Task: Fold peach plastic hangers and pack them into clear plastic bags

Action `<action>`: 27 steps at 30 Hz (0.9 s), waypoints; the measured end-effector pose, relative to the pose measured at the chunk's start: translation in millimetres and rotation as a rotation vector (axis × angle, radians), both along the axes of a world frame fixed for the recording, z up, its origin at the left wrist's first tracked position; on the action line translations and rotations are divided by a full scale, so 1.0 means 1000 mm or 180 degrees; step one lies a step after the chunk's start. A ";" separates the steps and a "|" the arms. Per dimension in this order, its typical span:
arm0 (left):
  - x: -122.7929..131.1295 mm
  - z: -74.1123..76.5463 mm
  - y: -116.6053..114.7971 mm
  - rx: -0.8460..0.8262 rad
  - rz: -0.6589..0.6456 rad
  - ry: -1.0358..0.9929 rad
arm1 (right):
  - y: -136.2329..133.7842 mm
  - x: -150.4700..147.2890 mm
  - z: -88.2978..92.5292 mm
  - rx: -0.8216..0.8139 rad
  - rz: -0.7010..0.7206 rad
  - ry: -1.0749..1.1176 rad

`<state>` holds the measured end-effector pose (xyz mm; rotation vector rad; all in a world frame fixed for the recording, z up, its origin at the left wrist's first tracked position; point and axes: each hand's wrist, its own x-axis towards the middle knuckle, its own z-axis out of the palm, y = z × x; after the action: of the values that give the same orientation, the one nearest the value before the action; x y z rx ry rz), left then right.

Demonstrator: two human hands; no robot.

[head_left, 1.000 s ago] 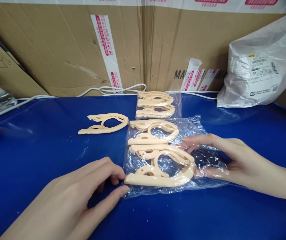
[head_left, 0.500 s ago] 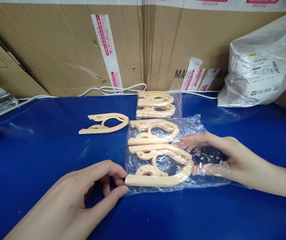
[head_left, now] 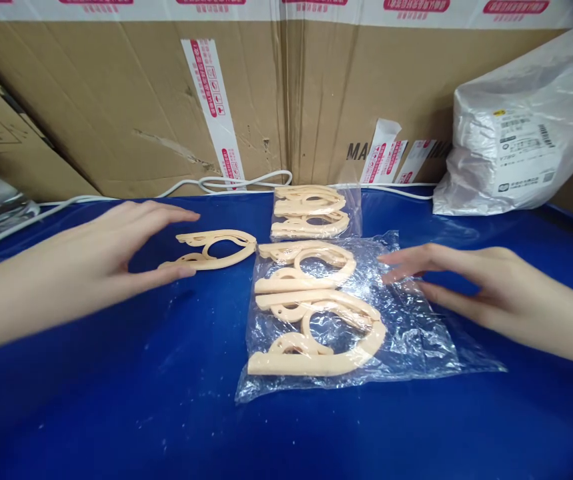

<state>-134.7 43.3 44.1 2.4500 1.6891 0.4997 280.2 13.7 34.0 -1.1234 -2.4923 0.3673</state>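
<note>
A clear plastic bag [head_left: 416,333] lies flat on the blue table. Inside it are two beige folding hangers, an upper folded hanger [head_left: 286,285] and a lower folded hanger [head_left: 336,364]. My right hand [head_left: 471,283], fingers apart, is over the bag's right side and grips nothing. To the left of the bag lies a loose beige folding hanger [head_left: 236,259]. My left hand [head_left: 131,250] is at that hanger's left end, thumb and fingers spread around it, the thumb at its lower arm. Whether the thumb touches it I cannot tell.
Behind the bag sits another clear packet of beige hangers [head_left: 311,212]. A white cable [head_left: 246,181] runs along the back, before large cardboard boxes [head_left: 136,87]. A white plastic parcel [head_left: 511,147] stands at the back right. Blue table surface [head_left: 166,400] stretches in front.
My left hand has let go of the bag's lower left corner and moved up and left to the loose hanger. My right hand has come out of the bag's right side.
</note>
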 end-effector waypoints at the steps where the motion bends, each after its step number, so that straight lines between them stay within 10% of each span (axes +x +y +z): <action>1: -0.004 0.002 0.011 -0.0159 -0.0113 0.0321 | 0.003 0.004 0.002 0.0064 -0.0132 -0.0028; 7: -0.002 0.003 0.033 -0.0713 -0.0266 0.0617 | 0.018 0.021 0.007 0.0209 -0.0707 -0.0061; 17: 0.027 0.013 0.020 0.0315 -0.0042 0.0085 | 0.023 -0.001 0.014 0.0743 -0.0554 0.0281; 27: 0.117 -0.014 -0.017 0.0723 -0.1442 -0.0831 | 0.013 -0.033 0.011 0.0595 0.0545 0.0130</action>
<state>-17.3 26.8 29.8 2.6602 0.9842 0.9337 247.0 26.8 44.6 -0.8250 -2.5329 0.1959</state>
